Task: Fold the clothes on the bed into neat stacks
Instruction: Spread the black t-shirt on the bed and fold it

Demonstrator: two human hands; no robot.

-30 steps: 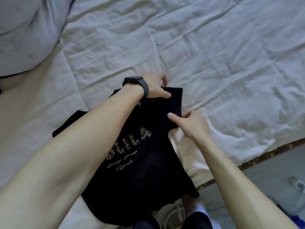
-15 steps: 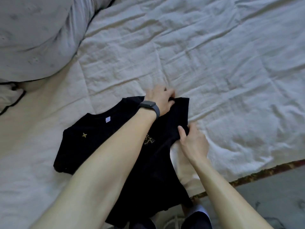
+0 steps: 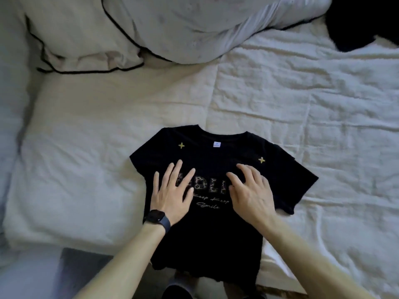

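Note:
A black T-shirt with gold stars and leopard-print lettering lies face up on the white bed, collar away from me and hem hanging over the near edge. My left hand, with a dark watch on its wrist, rests flat on the left part of the chest print with fingers spread. My right hand lies flat on the right part of the print, fingers spread too. The shirt's right sleeve is spread out; its left sleeve looks tucked in along the side.
Two pale pillows with black piping lie at the head of the bed. A dark garment sits at the far right corner. The bed's near edge runs just below my wrists, with floor at lower left.
The view has swung so the shirt faces me squarely. Both hands have left the right sleeve, where they pinched the cloth, and now lie flat on the chest print.

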